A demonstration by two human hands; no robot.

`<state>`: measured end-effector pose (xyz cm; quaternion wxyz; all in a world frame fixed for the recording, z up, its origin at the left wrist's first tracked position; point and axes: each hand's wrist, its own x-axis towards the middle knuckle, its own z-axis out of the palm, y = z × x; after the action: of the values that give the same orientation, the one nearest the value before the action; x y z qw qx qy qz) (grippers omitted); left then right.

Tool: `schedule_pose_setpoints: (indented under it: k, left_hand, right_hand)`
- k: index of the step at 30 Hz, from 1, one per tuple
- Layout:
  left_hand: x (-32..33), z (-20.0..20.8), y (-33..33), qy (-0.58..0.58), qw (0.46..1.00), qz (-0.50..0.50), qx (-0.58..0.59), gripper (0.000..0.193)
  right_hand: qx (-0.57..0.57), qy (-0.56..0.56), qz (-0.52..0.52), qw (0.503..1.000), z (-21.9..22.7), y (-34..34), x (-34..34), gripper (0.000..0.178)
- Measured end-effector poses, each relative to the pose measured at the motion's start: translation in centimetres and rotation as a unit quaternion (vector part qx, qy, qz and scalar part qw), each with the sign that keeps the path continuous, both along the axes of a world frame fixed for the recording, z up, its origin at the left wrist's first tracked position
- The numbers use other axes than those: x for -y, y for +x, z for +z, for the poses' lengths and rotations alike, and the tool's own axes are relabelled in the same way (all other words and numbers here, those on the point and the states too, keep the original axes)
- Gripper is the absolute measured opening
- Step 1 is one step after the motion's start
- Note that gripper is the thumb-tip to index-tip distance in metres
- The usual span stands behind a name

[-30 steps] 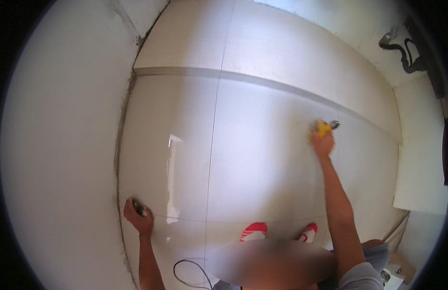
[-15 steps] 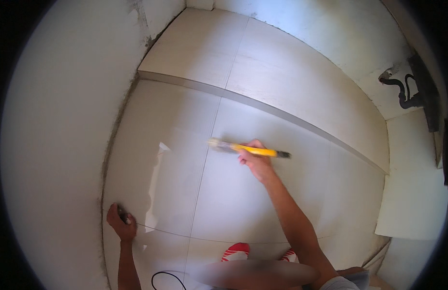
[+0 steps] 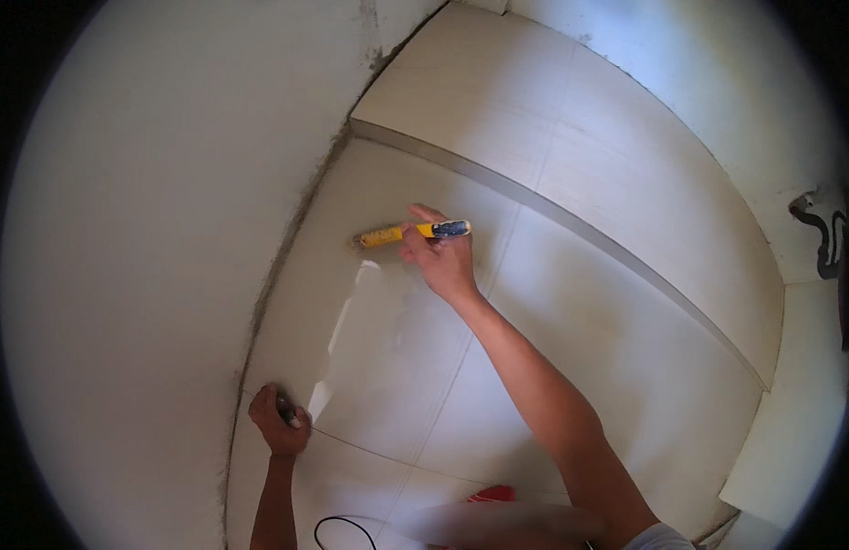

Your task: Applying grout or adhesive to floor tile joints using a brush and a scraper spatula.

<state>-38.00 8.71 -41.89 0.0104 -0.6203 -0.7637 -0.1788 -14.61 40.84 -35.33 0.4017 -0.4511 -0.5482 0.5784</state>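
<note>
My right hand (image 3: pixel 434 252) is closed round the yellow handle (image 3: pixel 385 236) of a brush-like tool with a dark butt end. Its tip points left, over the pale floor tile (image 3: pixel 379 179) near the top of a bright, glossy streak (image 3: pixel 337 335). I cannot make out whether the tip touches the tile. Low on the left, beside the wall, my left hand (image 3: pixel 280 423) rests at the floor with its fingers curled round a small dark object (image 3: pixel 285 406), mostly hidden by the hand.
A white wall (image 3: pixel 149 257) with a rough, dirty joint at its foot runs along the left. A raised tiled step (image 3: pixel 571 119) crosses the far side. Dark hoses (image 3: pixel 821 240) come out of the right wall. A black cable (image 3: pixel 344 521) and a red sock (image 3: pixel 493 493) show near me.
The brush-like tool in my right hand has gone from the middle tile joint over to the left tile, nearer the wall. My view has shifted; my left hand stays low by the wall.
</note>
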Motion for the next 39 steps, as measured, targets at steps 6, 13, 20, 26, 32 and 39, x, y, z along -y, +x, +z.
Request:
schedule_pose_setpoints:
  k: [6, 13, 20, 26, 32, 39]
  left_hand:
    - [-0.8, -0.2, 0.3, -0.030, 0.999, -0.011, 0.008, 0.061]
    - [-0.6, -0.3, 0.4, -0.005, 1.000, -0.009, 0.019, 0.061]
    - [-0.1, -0.3, 0.0, -0.014, 1.000, -0.008, 0.001, 0.062]
    - [-0.5, -0.2, 0.6, -0.013, 1.000, -0.008, 0.009, 0.062]
    - [0.0, -0.2, 0.5, -0.006, 1.000, 0.003, 0.015, 0.062]
    - [-1.1, -1.5, 1.7, 0.013, 0.999, -0.015, 0.036, 0.062]
  right_hand:
    - [-0.018, 0.241, -0.074, 0.967, -1.8, -5.1, -5.9, 0.030]
    - [0.037, 0.206, -0.106, 0.972, -3.3, -4.0, -8.6, 0.031]
    - [0.065, 0.012, -0.267, 0.961, -6.1, 26.8, 2.9, 0.036]
    - [0.135, 0.102, -0.425, 0.889, 1.8, 38.0, 8.4, 0.031]
    - [-0.017, 0.101, -0.203, 0.974, -0.2, 13.4, 2.5, 0.028]
    - [0.083, 0.187, -0.166, 0.965, -3.6, 5.1, -5.4, 0.023]
